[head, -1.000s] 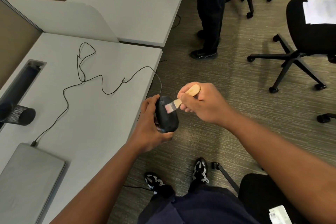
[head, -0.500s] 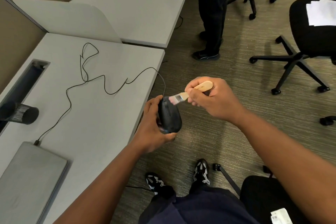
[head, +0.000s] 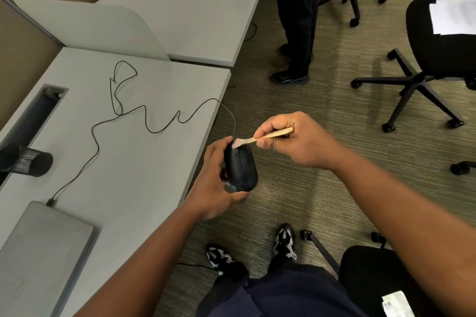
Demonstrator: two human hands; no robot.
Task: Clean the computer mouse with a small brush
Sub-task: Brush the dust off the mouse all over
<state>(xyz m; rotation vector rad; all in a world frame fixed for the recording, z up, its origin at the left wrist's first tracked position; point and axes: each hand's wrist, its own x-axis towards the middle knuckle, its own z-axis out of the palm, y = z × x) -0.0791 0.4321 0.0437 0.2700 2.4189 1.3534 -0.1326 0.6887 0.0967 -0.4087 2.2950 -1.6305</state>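
Black computer mouse (head: 240,166) held off the desk (head: 134,152) edge, clamped in left hand (head: 215,185). Right hand (head: 296,141) pinches wooden-handled small brush (head: 260,137); bristles touch mouse's front end. Cable (head: 144,116) trails across desk.

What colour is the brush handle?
Light, natural wood on the brush, held in the right hand; head view.
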